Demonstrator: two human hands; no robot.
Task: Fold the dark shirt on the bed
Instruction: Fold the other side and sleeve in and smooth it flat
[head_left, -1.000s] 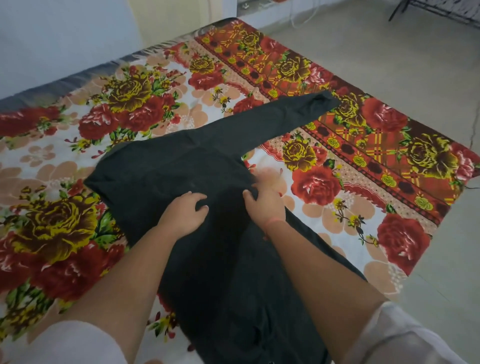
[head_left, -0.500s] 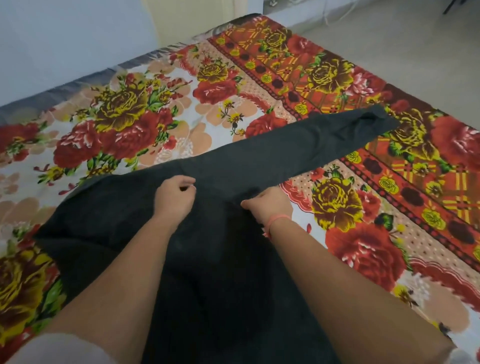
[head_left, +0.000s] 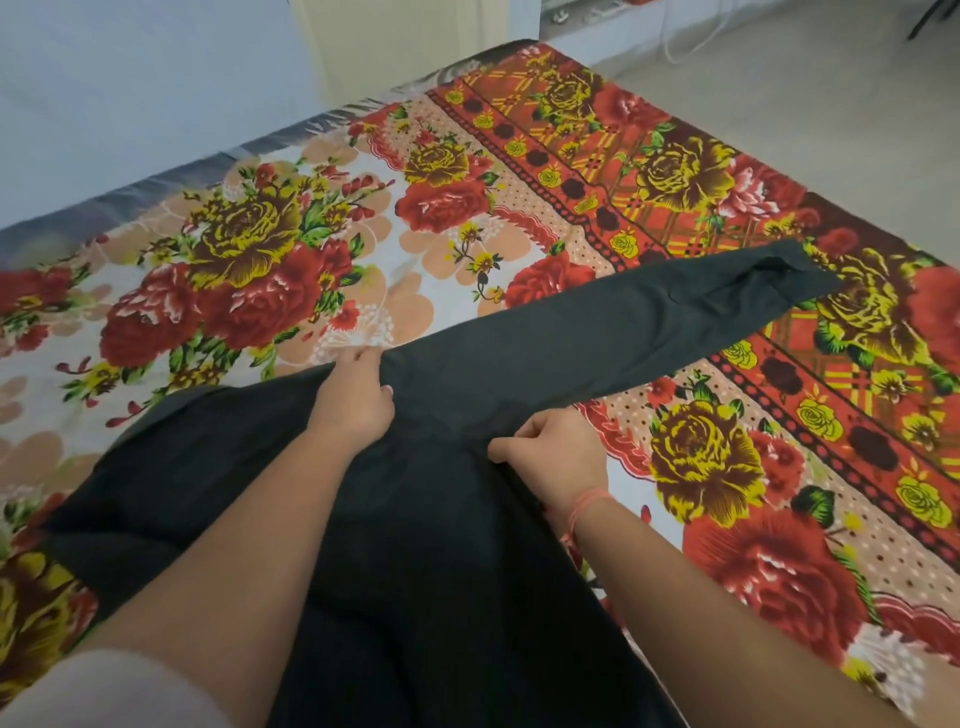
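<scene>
1. Left hand (head_left: 358, 397) was clamped on the far edge of the dark shirt (head_left: 441, 561), fingers curled over the fabric where the long sleeve (head_left: 623, 332) met the body.
2. Right hand (head_left: 553, 449) was closed on the same garment at the near edge of the sleeve root (the underarm area), with thumb and curled fingers pinching the cloth.
3. A thin pink wristband (head_left: 589, 501) circled the right wrist.
4. Both hands were near each other but apart, with a band of dark fabric between them.
5. The dark shirt lay on the bed (head_left: 156, 182). Its body spread from the hands toward the bottom edge of the view and passed under both forearms.
6. The long sleeve extended flat to the right, away from the hands. Its cuff (head_left: 795, 265) rested on the red-and-yellow border of the bed cover.
7. The left part of the shirt lay beyond the left forearm, with soft creases in the cloth.
8. The bed was covered by a floral sheet (head_left: 441, 208) (red and yellow roses on a pale ground, with a chequered red border along the right side).
9. A pale wall (head_left: 130, 93) stood beyond the far edge of the bed. Grey floor (head_left: 831, 130) showed to the right of the bed.
10. A pale garment (head_left: 104, 691) covered the left upper arm at the lower left corner, out of focus.
</scene>
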